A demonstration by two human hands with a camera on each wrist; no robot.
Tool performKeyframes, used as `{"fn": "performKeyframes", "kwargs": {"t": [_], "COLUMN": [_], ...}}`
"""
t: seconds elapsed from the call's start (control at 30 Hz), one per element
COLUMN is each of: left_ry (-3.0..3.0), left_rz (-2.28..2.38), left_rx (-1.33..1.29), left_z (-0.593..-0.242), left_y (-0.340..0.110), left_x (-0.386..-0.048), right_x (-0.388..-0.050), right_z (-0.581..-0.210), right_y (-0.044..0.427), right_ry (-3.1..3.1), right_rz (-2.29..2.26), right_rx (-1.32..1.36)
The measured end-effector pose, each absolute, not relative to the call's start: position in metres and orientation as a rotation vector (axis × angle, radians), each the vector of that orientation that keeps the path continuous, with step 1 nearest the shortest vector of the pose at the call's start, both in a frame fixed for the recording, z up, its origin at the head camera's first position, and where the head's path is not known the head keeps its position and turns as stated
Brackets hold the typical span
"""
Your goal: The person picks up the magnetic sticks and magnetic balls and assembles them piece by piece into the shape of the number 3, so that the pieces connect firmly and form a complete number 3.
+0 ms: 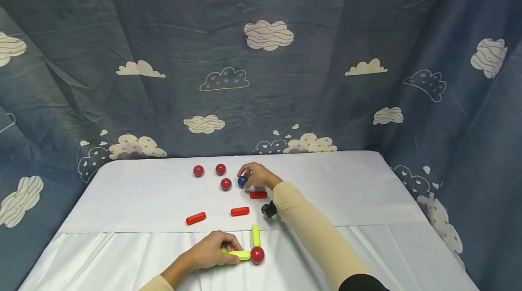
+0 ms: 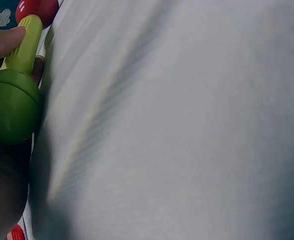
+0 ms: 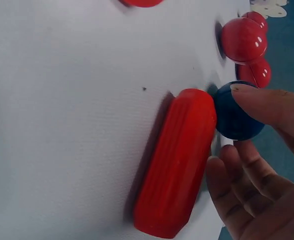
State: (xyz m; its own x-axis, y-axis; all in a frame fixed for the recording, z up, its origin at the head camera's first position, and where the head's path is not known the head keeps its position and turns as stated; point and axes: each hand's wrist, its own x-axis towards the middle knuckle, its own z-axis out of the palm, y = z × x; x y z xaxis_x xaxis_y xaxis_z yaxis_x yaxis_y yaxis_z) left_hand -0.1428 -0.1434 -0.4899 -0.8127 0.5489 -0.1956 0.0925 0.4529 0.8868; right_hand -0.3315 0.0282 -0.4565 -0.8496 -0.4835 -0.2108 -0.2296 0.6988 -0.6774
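My left hand (image 1: 214, 250) pinches a yellow-green rod (image 1: 240, 255) between thumb and fingers. One end of that rod meets a red ball (image 1: 257, 255); at its other end is a green ball (image 2: 13, 106), mostly covered by the hand in the head view. A second yellow-green rod (image 1: 255, 235) extends from the red ball toward the back. Farther off, my right hand (image 1: 259, 176) holds a blue ball (image 1: 242, 181), its thumb on the ball in the right wrist view. Just in front of this hand lies a red rod (image 3: 177, 162).
Three loose red balls, one of them nearest the blue ball (image 1: 226, 184), sit left of the right hand. Two more red rods lie mid-table, one at centre (image 1: 240, 211) and one farther left (image 1: 196, 218). A cloud-patterned curtain (image 1: 171, 96) hangs behind the white table (image 1: 134, 196).
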Motion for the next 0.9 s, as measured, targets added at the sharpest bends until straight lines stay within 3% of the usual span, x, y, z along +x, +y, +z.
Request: {"fn": "performKeyframes", "kwargs": {"t": [0.47, 0.9], "left_ry": [2.273, 2.280], "left_rz": [1.313, 1.300], "left_rx": [0.511, 0.557], "left_z": [-0.488, -0.490], "left_y": [-0.141, -0.142], "left_x": [-0.142, -0.143], "right_x": [-0.332, -0.298], "right_z": [-0.453, -0.448], "right_y": [0.029, 0.045], "right_ry": [2.506, 2.500], "right_rz": [-0.916, -1.096], "right_rx": [-0.582, -0.610]}}
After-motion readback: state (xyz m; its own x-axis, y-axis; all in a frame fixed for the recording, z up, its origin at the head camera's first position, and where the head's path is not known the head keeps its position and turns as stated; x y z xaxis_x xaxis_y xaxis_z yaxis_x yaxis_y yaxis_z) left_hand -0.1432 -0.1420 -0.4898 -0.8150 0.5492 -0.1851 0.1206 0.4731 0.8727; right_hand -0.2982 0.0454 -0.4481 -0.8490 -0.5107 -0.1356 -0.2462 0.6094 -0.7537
